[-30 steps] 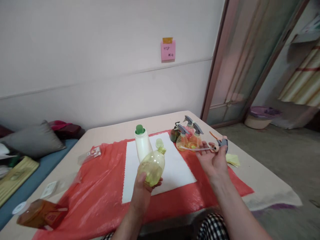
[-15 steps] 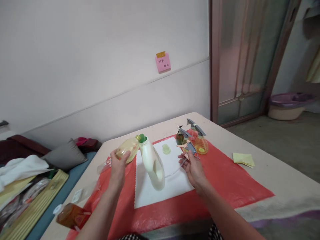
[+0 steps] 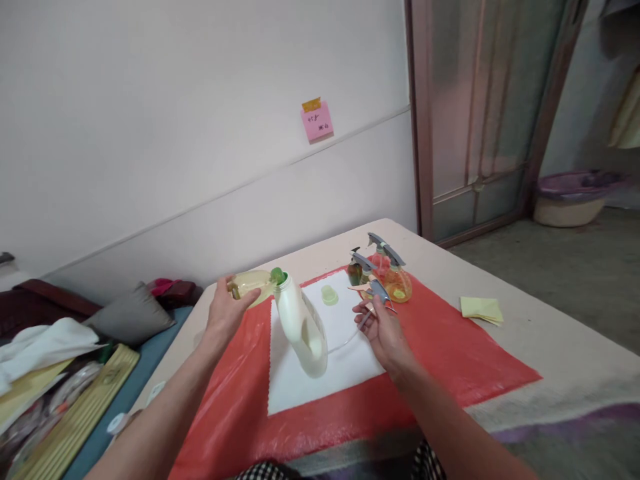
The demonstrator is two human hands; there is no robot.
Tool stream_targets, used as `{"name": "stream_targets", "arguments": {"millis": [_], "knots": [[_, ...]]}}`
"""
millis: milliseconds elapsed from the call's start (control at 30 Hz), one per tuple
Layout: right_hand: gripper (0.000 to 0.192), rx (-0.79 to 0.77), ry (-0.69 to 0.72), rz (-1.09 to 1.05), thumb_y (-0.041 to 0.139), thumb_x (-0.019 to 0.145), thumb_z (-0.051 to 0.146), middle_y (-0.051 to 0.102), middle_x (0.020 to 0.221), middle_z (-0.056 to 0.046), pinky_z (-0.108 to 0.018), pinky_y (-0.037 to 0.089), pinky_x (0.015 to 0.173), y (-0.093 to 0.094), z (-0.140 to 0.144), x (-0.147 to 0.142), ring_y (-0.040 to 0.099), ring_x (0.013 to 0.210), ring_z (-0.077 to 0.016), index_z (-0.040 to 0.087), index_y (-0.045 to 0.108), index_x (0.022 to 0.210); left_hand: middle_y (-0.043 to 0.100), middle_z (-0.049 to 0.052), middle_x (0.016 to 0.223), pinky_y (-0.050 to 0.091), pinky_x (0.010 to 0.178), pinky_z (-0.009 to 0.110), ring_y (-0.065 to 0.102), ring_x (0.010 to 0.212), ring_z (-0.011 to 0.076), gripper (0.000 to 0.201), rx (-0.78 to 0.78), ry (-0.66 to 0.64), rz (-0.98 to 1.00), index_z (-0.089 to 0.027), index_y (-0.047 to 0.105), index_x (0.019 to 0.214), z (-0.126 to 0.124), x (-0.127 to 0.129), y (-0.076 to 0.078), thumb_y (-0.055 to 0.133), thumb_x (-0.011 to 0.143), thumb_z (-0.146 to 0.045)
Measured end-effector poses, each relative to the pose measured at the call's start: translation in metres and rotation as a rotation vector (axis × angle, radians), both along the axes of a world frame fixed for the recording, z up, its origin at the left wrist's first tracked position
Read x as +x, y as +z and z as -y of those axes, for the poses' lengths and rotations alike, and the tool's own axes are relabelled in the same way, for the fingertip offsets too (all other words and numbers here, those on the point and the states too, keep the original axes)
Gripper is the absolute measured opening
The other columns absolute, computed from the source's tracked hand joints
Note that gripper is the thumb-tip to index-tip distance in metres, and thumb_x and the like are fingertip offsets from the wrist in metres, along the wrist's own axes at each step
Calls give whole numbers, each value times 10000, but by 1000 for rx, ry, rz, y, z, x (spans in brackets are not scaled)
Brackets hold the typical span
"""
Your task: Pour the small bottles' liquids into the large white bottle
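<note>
pale walls with a pink sticky note (image 3: 317, 121) fill the upper half of the head view; a table (image 3: 550, 360) below carries a red plastic sheet (image 3: 450, 363) and a white cloth (image 3: 345, 347). at centre left the left hand (image 3: 225, 312) grips a yellowish clear bottle (image 3: 253, 285), tipped sideways with its long axis nearly level, mouth toward the green funnel (image 3: 278, 275) in the white jug (image 3: 300, 325) just right of it. the right hand (image 3: 383, 330), right of the jug, pinches a grey spray trigger head (image 3: 379, 292) with its thin tube trailing over the cloth. a small yellow cap (image 3: 329, 295) lies between the hands; three spray bottles (image 3: 383, 267) stand just behind the right hand. folded yellow paper (image 3: 481, 309) lies far right.
</note>
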State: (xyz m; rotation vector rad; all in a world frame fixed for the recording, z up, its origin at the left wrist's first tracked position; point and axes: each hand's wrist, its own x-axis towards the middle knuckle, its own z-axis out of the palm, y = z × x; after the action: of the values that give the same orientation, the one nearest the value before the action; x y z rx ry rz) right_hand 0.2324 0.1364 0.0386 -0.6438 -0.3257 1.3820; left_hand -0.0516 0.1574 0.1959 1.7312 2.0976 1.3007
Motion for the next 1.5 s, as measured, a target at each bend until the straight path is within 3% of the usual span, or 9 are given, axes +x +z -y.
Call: {"name": "stream_targets", "arguments": {"millis": [100, 400, 600, 800, 1000, 1100, 1300, 1400, 1500], "knots": [[497, 6, 1, -1, 820, 629, 651, 707, 706, -12, -203, 482, 518, 2, 1, 0, 609, 568, -101, 198, 668, 762, 648, 121, 1218, 538, 847, 378, 662, 1023, 256, 720, -70, -7, -94, -214, 506, 1295, 1, 6, 10, 770, 700, -522], [466, 15, 2, -19, 802, 668, 640, 714, 704, -20, -216, 476, 509, 3, 3, 2, 609, 555, -106, 203, 670, 761, 633, 176, 1249, 480, 921, 459, 630, 1115, 359, 787, -138, 68, -381, -184, 468, 1359, 1, 23, 40, 695, 734, -605], [436, 32, 13, -11, 765, 725, 642, 708, 704, -14, -223, 478, 506, 3, 3, 3, 605, 559, -106, 217, 670, 757, 592, 185, 1324, 475, 894, 453, 634, 1109, 365, 791, -157, 26, -517, -209, 435, 1376, 2, 41, 54, 695, 737, -596], [467, 18, 5, 14, 767, 705, 667, 713, 733, -24, -226, 484, 517, 6, 4, 3, 612, 591, -110, 210, 688, 764, 597, 172, 1271, 475, 891, 437, 642, 1071, 349, 765, -233, -48, -610, -210, 466, 1364, -10, 53, 75, 683, 739, -596], [466, 29, -113, 139, 784, 694, 633, 588, 678, 46, -167, 340, 398, 15, 9, 4, 433, 489, -41, 214, 749, 894, 553, 169, 1287, 471, 936, 445, 606, 1147, 360, 794, -243, -48, -584, -267, 481, 1436, -28, 52, 85, 684, 737, -584], [466, 64, -115, 146, 789, 698, 615, 558, 667, 58, -175, 282, 363, 20, 12, 5, 380, 455, -32, 213, 743, 928, 566, 176, 1290, 464, 973, 472, 592, 1185, 376, 791, -217, -27, -546, -260, 484, 1456, -30, 50, 80, 672, 748, -558], [422, 129, -115, 160, 839, 680, 528, 616, 722, 32, -210, 454, 483, 29, 20, -1, 547, 564, -81, 202, 718, 919, 590, 142, 1342, 426, 1075, 479, 589, 1213, 345, 795, -30, -15, -290, -240, 526, 1436, -19, 31, 58, 737, 704, -467], [392, 203, -93, 93, 857, 680, 462, 658, 779, 21, -240, 530, 581, 33, 23, -4, 607, 635, -100, 211, 701, 936, 631, 118, 1290, 488, 993, 423, 612, 1168, 315, 795, 79, 66, 38, -231, 536, 1407, -1, 17, 26, 759, 680, -464], [390, 245, -70, 15, 864, 683, 439, 684, 792, 9, -252, 560, 644, 36, 25, -4, 641, 676, -110, 204, 699, 948, 641, 69, 1266, 532, 722, 301, 671, 981, 227, 734, 128, 74, 592, -294, 513, 1388, 28, 12, -24, 718, 712, -493]]}}
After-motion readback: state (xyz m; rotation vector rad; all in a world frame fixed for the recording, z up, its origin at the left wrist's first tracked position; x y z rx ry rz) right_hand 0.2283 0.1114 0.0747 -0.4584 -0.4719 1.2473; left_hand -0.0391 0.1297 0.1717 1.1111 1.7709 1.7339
